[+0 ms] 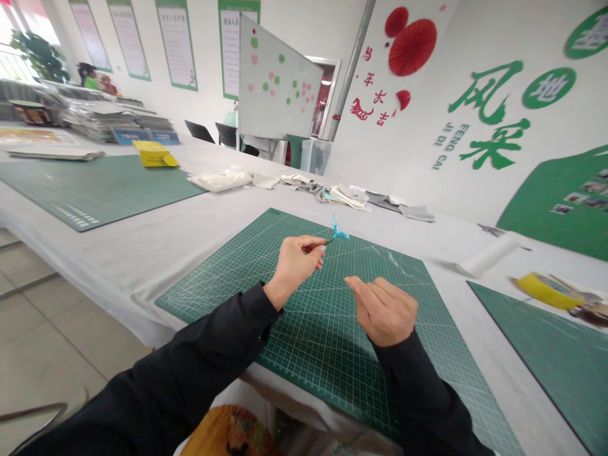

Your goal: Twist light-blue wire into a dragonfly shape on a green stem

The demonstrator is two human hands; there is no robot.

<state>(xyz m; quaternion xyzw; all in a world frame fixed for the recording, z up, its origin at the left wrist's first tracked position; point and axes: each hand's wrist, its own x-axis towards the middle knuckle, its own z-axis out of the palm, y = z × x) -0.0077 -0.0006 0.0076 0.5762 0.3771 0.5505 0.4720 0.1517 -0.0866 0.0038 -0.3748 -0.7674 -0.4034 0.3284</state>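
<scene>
Left hand (298,263) pinching blue flower-like piece (339,233) by green stem, above green mat (304,316); right hand (386,310) nearer, fingers curled closed, contents unclear.

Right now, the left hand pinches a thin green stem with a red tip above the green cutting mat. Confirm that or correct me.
Not quite: the tip is light blue, not red, as the head view shows. The rest stands: the left hand pinches the thin green stem above the green cutting mat.
</scene>
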